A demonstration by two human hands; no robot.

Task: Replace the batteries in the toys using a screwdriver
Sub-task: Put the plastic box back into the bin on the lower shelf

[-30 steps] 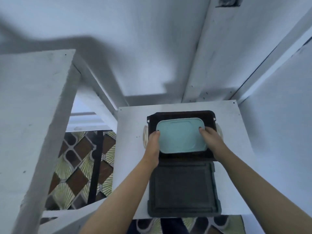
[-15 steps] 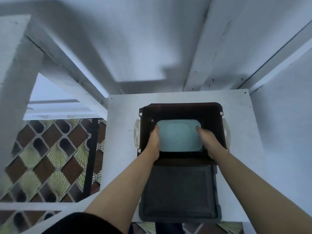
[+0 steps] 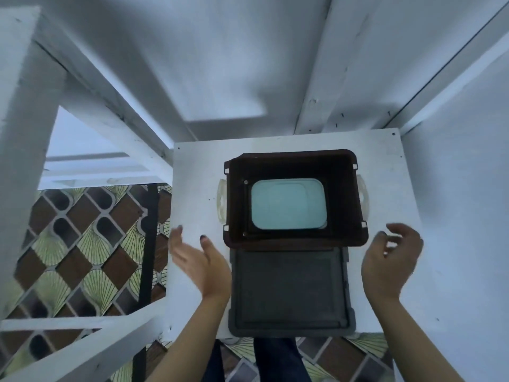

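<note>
A dark storage bin (image 3: 344, 238) stands open on a white shelf board (image 3: 192, 188), with pale side handles. At its bottom lies a light teal lidded container (image 3: 286, 204). The bin's dark grey lid (image 3: 289, 293) lies flat in front of it, at the board's near edge. My left hand (image 3: 198, 260) hovers to the left of the bin, palm turned inward with fingers straight, holding nothing. To the bin's right, my right hand (image 3: 391, 260) floats with loosely curled fingers, also holding nothing. No toy, battery or screwdriver is visible.
White walls close the board in at the back and right. A white wooden frame (image 3: 91, 128) runs along the left. Patterned floor tiles (image 3: 82, 244) and a black post (image 3: 150, 244) lie below to the left.
Both hands lowered the teal container into the bin, let go of it, and have drawn back out to either side of the bin.
</note>
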